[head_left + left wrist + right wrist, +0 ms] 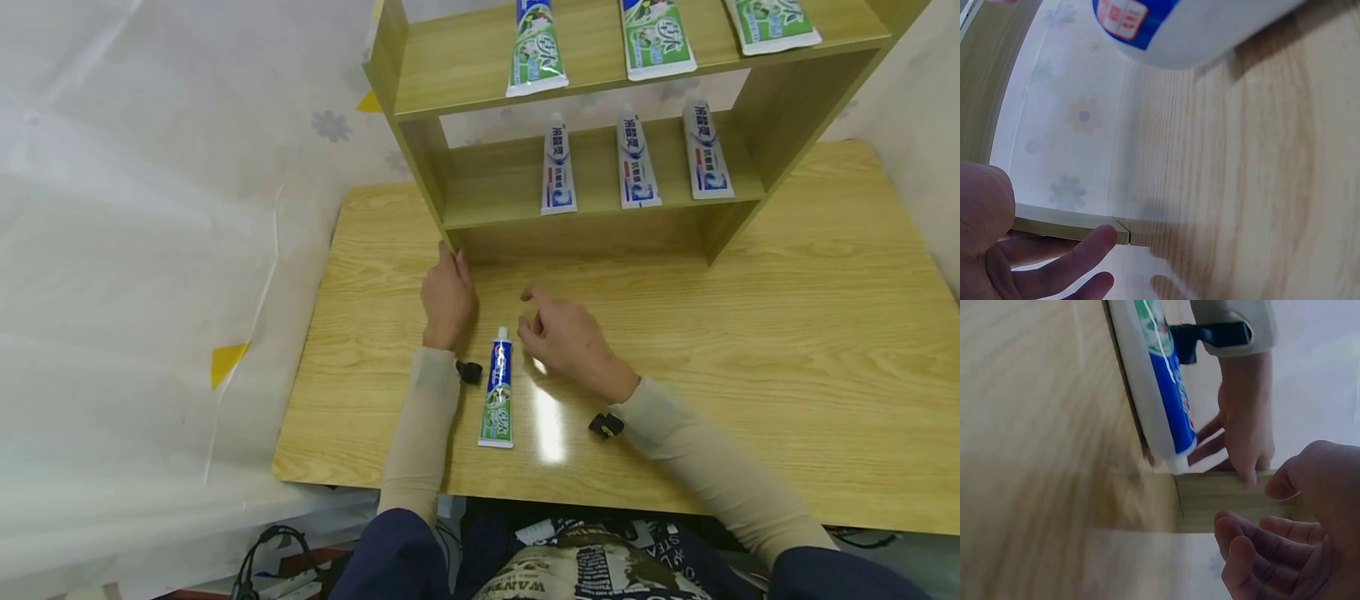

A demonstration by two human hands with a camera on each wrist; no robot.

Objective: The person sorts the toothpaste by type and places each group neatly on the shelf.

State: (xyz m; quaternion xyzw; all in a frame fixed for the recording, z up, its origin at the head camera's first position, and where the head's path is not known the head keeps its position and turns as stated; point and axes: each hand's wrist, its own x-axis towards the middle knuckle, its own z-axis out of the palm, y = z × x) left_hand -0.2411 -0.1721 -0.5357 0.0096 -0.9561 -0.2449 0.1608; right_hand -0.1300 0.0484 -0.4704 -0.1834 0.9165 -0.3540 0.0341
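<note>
My left hand (447, 302) grips the lower front edge of the wooden shelf's left side panel (1072, 226), thumb on one side and fingers on the other. To its right, above the table, my right hand (572, 340) hangs with loosely curled fingers and holds nothing. Between my forearms a blue, white and green toothpaste tube (497, 400) lies on the table, cap toward the shelf (480, 225). The right wrist view shows this tube (1169, 406) close to the left hand (1244, 425), with my right hand's fingers (1272, 550) nearer the camera.
Three green and blue toothpaste tubes (538, 50) lie on the upper board. Three white and blue tubes (558, 171) lean on the lower board. The wooden table (825, 350) extends to the right, its near edge by the person's body. A sheet-covered wall (150, 250) stands at left.
</note>
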